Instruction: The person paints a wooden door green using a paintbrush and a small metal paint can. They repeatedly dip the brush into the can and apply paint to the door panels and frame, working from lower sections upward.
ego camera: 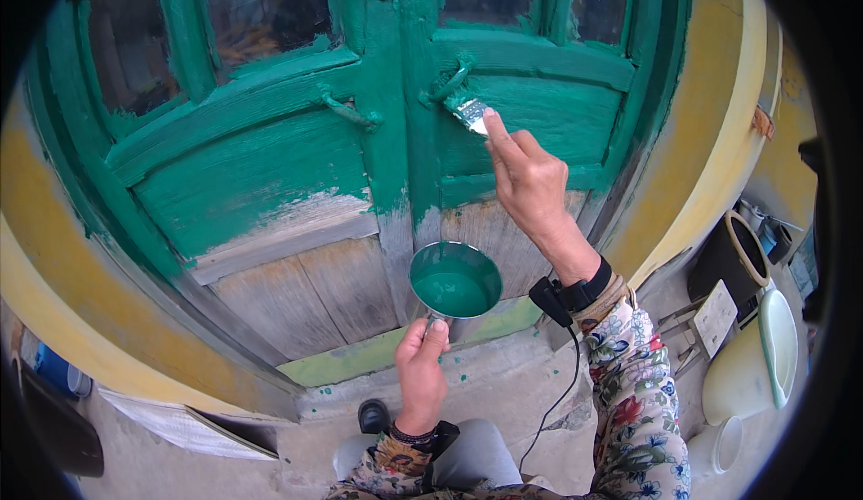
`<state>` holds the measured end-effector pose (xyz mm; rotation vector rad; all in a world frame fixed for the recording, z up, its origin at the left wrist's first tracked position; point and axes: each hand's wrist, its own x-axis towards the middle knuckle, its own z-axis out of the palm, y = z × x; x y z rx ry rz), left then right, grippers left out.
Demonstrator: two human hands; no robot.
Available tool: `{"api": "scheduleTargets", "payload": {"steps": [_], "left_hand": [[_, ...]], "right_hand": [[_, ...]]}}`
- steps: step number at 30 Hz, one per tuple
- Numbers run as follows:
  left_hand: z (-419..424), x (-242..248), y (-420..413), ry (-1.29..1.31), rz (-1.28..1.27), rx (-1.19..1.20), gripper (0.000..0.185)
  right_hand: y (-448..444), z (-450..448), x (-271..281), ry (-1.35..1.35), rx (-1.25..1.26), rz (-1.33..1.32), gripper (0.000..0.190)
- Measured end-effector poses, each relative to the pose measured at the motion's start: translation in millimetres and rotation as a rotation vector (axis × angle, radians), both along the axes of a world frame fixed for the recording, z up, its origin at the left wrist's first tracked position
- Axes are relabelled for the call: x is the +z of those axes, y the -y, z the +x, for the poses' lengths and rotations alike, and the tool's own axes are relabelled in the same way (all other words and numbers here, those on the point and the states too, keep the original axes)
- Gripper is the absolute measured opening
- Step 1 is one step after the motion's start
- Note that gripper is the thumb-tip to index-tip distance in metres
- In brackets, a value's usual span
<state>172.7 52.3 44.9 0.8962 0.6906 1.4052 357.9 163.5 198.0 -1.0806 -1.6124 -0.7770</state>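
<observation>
My right hand (529, 169) grips a flat paintbrush (474, 115), its bristles against the wooden door by the right door handle (453, 84). That curved handle is coated in green paint. Lower down, my left hand (423, 372) holds a round metal cup (456, 280) by its handle, with green paint inside. A second green handle (347, 110) sits on the left door leaf (249, 163). Green covers the upper part of both leaves, while bare greyish wood (337, 277) shows along the bottom.
Dark glass panes (270, 7) fill the top of the door. Yellow walls (674, 115) flank it. To the right stand a small stool (713, 318), a dark jar (725, 264) and a pale bin (741, 365). A cable (563, 392) hangs from my right wrist. Green drips spot the concrete step (485, 358).
</observation>
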Motion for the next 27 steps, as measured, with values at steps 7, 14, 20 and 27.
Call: {"api": "scheduleTargets", "payload": {"steps": [7,14,20,27], "left_hand": [[-2,-1,-1,-0.007,0.025,0.010,0.026],[-9,-6,-11,0.030,0.020,0.026,0.022],[-12,-20,-8,-0.005,0.055,-0.030,0.021],[-8,-38,10,0.067,-0.084,-0.206,0.022]], "right_hand": [[7,-12,-3,0.065,-0.166,0.102,0.047],[92,-14,-55,-0.342,0.081,-0.030,0.041],[146,-22,-125,-0.415,0.023,-0.338,0.039],[175,-24,-139,-0.364,0.006,-0.469,0.035]]}}
